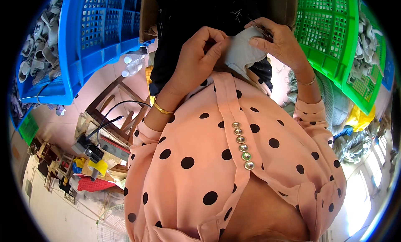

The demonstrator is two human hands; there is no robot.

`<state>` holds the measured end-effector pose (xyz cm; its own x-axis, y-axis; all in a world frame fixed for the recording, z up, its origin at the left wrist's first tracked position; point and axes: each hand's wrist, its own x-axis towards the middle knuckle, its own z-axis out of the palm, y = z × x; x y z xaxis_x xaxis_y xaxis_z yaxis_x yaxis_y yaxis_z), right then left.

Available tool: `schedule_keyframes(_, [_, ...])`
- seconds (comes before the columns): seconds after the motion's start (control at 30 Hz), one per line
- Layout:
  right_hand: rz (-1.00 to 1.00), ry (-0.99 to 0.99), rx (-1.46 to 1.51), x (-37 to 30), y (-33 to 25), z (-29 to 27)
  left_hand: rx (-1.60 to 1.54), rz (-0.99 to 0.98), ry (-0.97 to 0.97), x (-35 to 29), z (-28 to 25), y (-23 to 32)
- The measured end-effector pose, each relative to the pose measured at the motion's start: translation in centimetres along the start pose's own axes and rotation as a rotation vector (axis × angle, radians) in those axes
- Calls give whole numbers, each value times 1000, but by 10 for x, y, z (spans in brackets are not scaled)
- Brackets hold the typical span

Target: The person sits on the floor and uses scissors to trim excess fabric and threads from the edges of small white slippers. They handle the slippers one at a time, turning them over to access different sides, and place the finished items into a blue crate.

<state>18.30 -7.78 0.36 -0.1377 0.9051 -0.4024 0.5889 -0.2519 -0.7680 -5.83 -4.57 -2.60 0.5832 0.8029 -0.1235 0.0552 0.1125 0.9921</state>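
Observation:
In front of my body, over my dark-covered lap, a light grey piece that looks like a shoe upper (244, 52) is held between both hands. My left hand (198, 54) is closed, with thumb and forefinger pinched at the piece's left edge; the fingertips there are blurred. My right hand (277, 43) grips the right side, its thumb pressed on the grey surface. A dark, thin metal tool, perhaps small scissors (264, 32), shows among the right fingers and is mostly hidden. Loose thread ends lie on the dark cloth (196, 12).
A blue plastic crate (77, 79) stands at left, with several grey shoe pieces (39, 49) beside it. At right is a green crate (330, 68) with more grey pieces (365, 45). Clear plastic bottles (133, 64), a wooden stool (119, 102) and a yellow bag (360, 118) are nearby.

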Motion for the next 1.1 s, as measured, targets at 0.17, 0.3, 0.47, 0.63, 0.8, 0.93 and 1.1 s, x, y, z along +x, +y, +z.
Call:
schedule_keyframes(0.17, [-26, 87, -34, -1, -2, 8, -374, -111, 22, 2, 5, 0])
schedule_keyframes(0.3, [-29, 157, -18, -3, -7, 20, -579, -163, -9, 8, 8, 9])
schedule_keyframes(0.47, [-40, 193, -44, -4, -7, 25, -891, -245, -54, 10, 4, 10])
schedule_keyframes(0.63, [-32, 216, 28, -5, 5, 27, -216, -76, 86, 5, -2, -3])
schedule_keyframes(0.8, [-10, 198, 14, -3, 5, 26, 201, 108, 9, 5, -3, -3])
schedule_keyframes(0.93, [-37, 218, 11, -5, 0, 27, 30, 108, 3, 6, 3, -14])
schedule_keyframes(1.1, [-72, 204, -10, -4, -3, 26, 2, 34, -60, 10, -1, -15])
